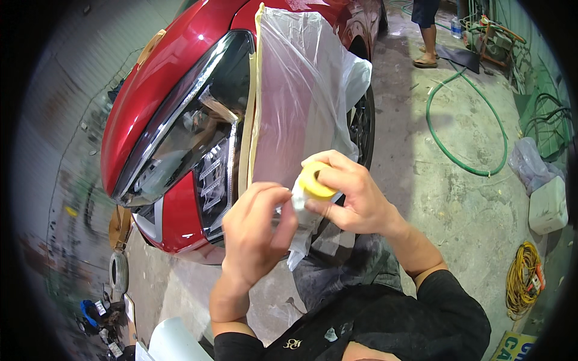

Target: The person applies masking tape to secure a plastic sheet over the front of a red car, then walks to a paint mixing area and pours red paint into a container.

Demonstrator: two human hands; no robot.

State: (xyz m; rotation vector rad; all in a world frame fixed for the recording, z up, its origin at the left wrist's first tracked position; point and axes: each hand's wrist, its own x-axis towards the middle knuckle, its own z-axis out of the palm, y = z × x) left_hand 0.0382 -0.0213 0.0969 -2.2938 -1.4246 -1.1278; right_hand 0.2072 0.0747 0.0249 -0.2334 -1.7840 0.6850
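My right hand [358, 189] grips a roll of yellow masking tape [325, 191] with whitish plastic film wound below it. The fingers wrap around the roll and the thumb presses its near side. Beside the roll, my left hand [256, 228] is closed in a pinch, fingertips close to the film; what lies between them is too small to tell. Clear masking film [295, 90] drapes over the red car's fender and part of the wheel. A strip of yellow tape [257, 102] runs along the film's edge, next to the headlight [186, 126].
The red car's hood [174, 48] stretches up and left. A green hose [428, 114] loops over the concrete floor at right. Another person's leg [428, 42] stands at the far right. A white container [548, 204] and a coiled yellow cable [522, 280] lie along the right side.
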